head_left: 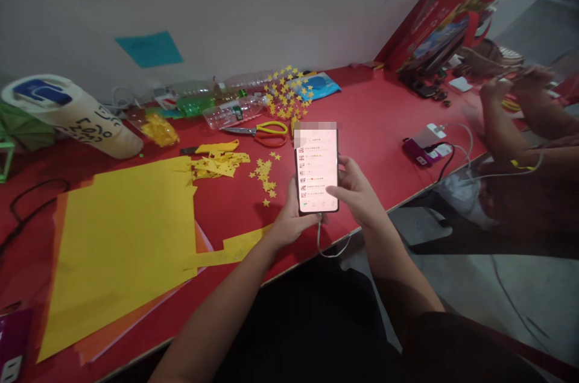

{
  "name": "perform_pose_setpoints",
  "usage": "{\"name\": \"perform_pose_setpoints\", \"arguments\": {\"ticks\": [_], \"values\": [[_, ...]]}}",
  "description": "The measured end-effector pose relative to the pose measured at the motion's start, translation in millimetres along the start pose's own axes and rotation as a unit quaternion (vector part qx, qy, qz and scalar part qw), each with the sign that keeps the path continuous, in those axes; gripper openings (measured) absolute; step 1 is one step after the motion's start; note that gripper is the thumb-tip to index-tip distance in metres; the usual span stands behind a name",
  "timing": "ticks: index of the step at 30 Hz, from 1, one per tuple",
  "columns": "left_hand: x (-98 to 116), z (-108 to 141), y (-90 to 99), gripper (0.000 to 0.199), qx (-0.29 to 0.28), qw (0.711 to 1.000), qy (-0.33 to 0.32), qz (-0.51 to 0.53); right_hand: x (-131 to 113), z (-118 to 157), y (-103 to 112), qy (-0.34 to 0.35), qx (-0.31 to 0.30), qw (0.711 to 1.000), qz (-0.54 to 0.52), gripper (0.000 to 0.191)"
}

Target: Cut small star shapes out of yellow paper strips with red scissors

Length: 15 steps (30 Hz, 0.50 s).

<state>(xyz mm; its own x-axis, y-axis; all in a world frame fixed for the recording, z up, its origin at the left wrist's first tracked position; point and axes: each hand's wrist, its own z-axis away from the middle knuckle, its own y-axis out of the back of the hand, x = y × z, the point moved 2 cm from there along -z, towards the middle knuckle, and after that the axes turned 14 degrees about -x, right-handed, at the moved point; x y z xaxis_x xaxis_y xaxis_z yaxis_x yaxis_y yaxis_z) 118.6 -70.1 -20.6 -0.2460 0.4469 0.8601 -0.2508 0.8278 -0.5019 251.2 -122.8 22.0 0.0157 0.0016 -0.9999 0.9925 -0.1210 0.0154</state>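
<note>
A lit smartphone (317,169) with a list on its screen is held upright over the red table's front edge. My left hand (294,217) grips it from the lower left, the thumb along its bottom edge. At its right side, my right hand (355,190) has the thumb on the lower screen and fingers behind the edge. A white cable (319,244) hangs from the phone's bottom. Just left of the phone lie small yellow paper stars (263,176) and yellow paper scraps (219,164). Behind them rest scissors (266,132) with yellow and red handles.
Yellow paper sheets (126,244) cover the table's left. Plastic bottles (235,111), a white tumbler (76,114) and a blue packet (321,86) line the wall. A purple power strip (427,151) lies right, near another person's hands (511,90) and a red bag (446,24).
</note>
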Motion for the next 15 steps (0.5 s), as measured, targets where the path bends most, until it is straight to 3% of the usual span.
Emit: {"name": "perform_pose_setpoints", "arguments": {"ticks": [3,15], "values": [[2.1,0.0,-1.0,0.096,0.006,1.0,0.003,0.006,-1.7,1.7,-0.8,0.009,-0.021,1.0,-0.012,0.057],[1.5,0.9,-0.3,0.097,0.002,1.0,0.014,0.009,-4.5,2.2,-3.5,-0.004,-0.01,1.0,-0.009,0.055]]}}
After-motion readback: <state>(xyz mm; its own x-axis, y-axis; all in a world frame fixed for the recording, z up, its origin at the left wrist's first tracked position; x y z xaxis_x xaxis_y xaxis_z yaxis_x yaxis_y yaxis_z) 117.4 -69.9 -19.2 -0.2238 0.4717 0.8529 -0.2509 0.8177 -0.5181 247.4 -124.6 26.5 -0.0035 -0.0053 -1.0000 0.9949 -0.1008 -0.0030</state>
